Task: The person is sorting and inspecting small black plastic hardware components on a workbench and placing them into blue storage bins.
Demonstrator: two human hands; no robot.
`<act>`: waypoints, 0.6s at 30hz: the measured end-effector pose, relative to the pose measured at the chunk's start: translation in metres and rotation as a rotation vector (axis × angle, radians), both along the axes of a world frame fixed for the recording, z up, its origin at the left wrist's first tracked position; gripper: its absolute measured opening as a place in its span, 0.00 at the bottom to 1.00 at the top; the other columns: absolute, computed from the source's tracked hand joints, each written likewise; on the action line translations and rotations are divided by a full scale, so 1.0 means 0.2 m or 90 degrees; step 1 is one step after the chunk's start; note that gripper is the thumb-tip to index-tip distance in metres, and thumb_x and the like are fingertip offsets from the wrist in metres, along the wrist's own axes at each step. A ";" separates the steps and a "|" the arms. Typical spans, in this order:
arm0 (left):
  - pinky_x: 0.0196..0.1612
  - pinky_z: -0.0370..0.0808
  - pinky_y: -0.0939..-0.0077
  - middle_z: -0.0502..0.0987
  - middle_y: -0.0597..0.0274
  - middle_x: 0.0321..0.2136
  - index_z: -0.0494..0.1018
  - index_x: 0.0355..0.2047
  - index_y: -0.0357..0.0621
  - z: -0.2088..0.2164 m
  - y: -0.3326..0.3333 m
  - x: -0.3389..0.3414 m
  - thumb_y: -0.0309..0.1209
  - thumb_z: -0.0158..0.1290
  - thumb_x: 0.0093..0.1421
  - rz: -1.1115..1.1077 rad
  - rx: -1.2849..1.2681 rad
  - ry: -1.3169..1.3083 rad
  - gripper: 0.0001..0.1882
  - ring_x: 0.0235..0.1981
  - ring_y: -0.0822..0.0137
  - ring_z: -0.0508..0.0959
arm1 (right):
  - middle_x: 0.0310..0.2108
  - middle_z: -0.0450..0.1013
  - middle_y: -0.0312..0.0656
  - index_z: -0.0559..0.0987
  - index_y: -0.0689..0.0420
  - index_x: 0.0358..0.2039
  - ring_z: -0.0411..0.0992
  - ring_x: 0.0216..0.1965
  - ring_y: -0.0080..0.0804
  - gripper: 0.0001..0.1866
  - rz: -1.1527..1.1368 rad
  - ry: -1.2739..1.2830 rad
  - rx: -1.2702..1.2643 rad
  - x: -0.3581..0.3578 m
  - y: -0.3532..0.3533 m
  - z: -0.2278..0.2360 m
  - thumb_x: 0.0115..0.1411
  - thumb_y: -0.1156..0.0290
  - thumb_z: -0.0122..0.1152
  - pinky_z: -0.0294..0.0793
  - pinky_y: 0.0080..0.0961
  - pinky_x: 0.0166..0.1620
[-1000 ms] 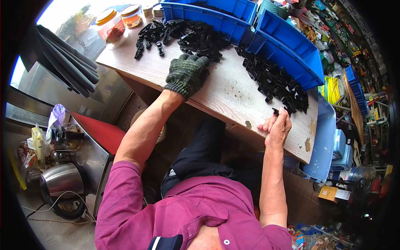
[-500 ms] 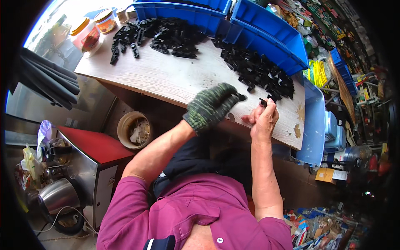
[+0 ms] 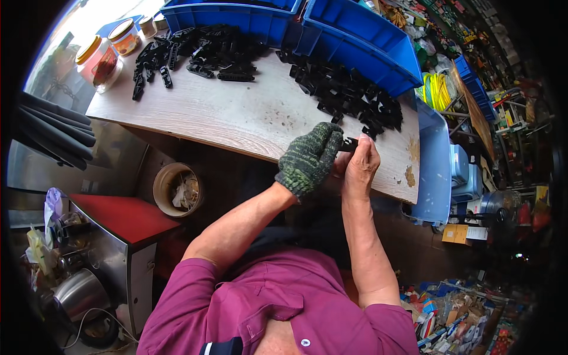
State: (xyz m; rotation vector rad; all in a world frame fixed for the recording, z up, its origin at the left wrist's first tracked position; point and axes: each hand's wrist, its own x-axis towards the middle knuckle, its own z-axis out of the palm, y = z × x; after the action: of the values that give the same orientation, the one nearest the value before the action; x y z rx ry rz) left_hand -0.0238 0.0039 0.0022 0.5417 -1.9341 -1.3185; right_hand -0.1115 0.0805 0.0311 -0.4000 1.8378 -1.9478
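My left hand (image 3: 310,157), in a dark green mottled knitted glove, is closed in a pinch by the table's front edge. Its fingertips meet those of my bare right hand (image 3: 360,165). Between them shows a small black plastic part (image 3: 350,144), pinched by the right thumb and fingers. What the gloved fingers grip is mostly hidden, though they press against the black part. Just beyond the hands lies a heap of small black plastic pieces (image 3: 355,94). Farther left on the table is another pile, of longer black plastic parts (image 3: 219,50).
Blue plastic bins (image 3: 361,47) line the back of the pale wooden table (image 3: 225,112). Lidded jars (image 3: 97,62) stand at its far left. A light blue tub (image 3: 435,165) adjoins the right end. Below left are a waste bucket (image 3: 160,189) and a red-topped cabinet (image 3: 118,216).
My hands, apart before, have come together, the left moving right toward the right hand and its black part. The whole view has shifted slightly.
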 end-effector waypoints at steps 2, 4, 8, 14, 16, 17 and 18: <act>0.40 0.76 0.58 0.80 0.46 0.39 0.74 0.48 0.40 0.02 0.06 -0.03 0.33 0.49 0.69 0.082 0.062 -0.007 0.13 0.39 0.47 0.81 | 0.12 0.61 0.34 0.70 0.54 0.27 0.59 0.11 0.22 0.14 0.007 0.053 0.000 -0.03 0.02 -0.05 0.69 0.63 0.46 0.66 0.23 0.17; 0.39 0.76 0.57 0.80 0.47 0.37 0.73 0.50 0.41 0.01 0.09 -0.06 0.33 0.50 0.68 0.125 -0.096 0.061 0.13 0.37 0.47 0.81 | 0.14 0.62 0.33 0.70 0.54 0.27 0.60 0.14 0.20 0.13 0.017 0.106 -0.001 -0.06 0.03 -0.11 0.69 0.65 0.47 0.65 0.22 0.19; 0.40 0.76 0.51 0.70 0.39 0.53 0.70 0.50 0.34 -0.08 0.12 -0.05 0.27 0.52 0.61 0.097 -0.230 -0.010 0.17 0.43 0.43 0.77 | 0.22 0.60 0.28 0.69 0.56 0.25 0.57 0.24 0.17 0.14 0.040 0.231 -0.032 -0.04 0.03 -0.11 0.68 0.66 0.49 0.60 0.21 0.26; 0.43 0.76 0.56 0.77 0.46 0.44 0.73 0.50 0.40 0.07 0.09 0.01 0.35 0.52 0.65 -0.021 0.082 -0.026 0.16 0.40 0.47 0.79 | 0.20 0.62 0.28 0.71 0.54 0.25 0.59 0.22 0.18 0.14 0.032 0.112 -0.086 -0.11 0.03 -0.15 0.67 0.64 0.49 0.61 0.21 0.27; 0.43 0.77 0.58 0.79 0.47 0.42 0.73 0.51 0.41 0.00 -0.01 0.07 0.34 0.55 0.64 0.055 -0.108 0.052 0.17 0.40 0.48 0.79 | 0.11 0.56 0.30 0.68 0.51 0.22 0.58 0.11 0.23 0.16 0.029 -0.031 -0.061 -0.08 0.04 -0.09 0.67 0.60 0.49 0.71 0.30 0.18; 0.44 0.77 0.59 0.78 0.47 0.43 0.73 0.51 0.42 0.03 -0.10 0.12 0.32 0.57 0.62 0.137 -0.218 0.035 0.18 0.40 0.48 0.80 | 0.10 0.53 0.31 0.66 0.50 0.21 0.58 0.11 0.25 0.18 -0.006 -0.073 -0.054 -0.08 0.05 -0.05 0.66 0.57 0.51 0.75 0.36 0.21; 0.43 0.77 0.59 0.79 0.48 0.42 0.74 0.51 0.44 0.01 -0.24 0.16 0.31 0.59 0.61 0.210 -0.312 0.044 0.18 0.39 0.48 0.80 | 0.08 0.50 0.32 0.63 0.49 0.20 0.58 0.11 0.27 0.21 -0.039 -0.114 -0.048 -0.09 0.05 -0.01 0.66 0.53 0.52 0.79 0.41 0.24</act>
State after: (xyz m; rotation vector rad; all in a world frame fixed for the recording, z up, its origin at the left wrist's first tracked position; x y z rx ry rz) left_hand 0.0086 -0.0440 0.0045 0.5274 -1.9176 -0.6190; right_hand -0.1297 0.0912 0.0284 -0.1864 1.6855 -2.0283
